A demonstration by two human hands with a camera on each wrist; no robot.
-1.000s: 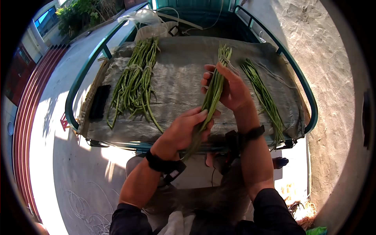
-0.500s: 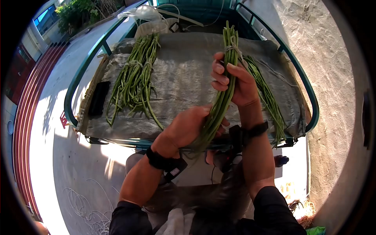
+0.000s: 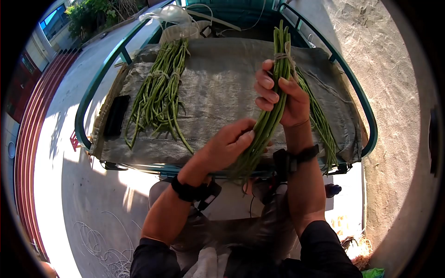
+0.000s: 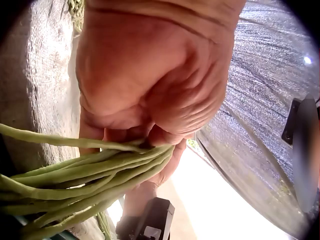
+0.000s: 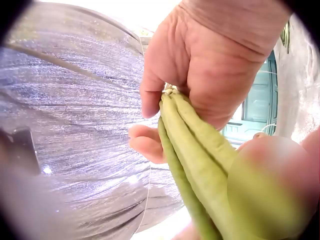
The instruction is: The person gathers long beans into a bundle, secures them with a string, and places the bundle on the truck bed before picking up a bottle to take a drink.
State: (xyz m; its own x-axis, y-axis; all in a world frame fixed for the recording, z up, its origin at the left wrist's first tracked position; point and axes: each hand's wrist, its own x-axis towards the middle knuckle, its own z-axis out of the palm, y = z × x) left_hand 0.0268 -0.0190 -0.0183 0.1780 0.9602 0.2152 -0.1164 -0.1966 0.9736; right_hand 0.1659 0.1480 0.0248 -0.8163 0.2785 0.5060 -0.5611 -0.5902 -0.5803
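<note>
My right hand (image 3: 295, 104) grips a bundle of long green beans (image 3: 265, 127) just below the string (image 3: 281, 56) that ties its upper end. Lower down, my left hand (image 3: 225, 144) curls its fingers and thumb round the same beans, whose loose ends blur below it. The bundle is held at a slant over the grey sheet, top end away from me. In the left wrist view the bean strands (image 4: 90, 185) fan out from the left hand. The right wrist view has the beans (image 5: 195, 145) running through the right hand's fingers and thumb.
Tied long beans (image 3: 160, 88) lie on the left of the grey sheet (image 3: 218, 83), beside a black phone (image 3: 117, 116). More loose beans (image 3: 320, 123) and a string (image 3: 329, 90) lie at right. Green cart rails (image 3: 103, 67) flank the sheet. A white bucket (image 3: 178, 33) stands behind.
The bundle has moved up and to the right and stands more upright. Both hands have gone with it, still holding it; the other beans stay where they were.
</note>
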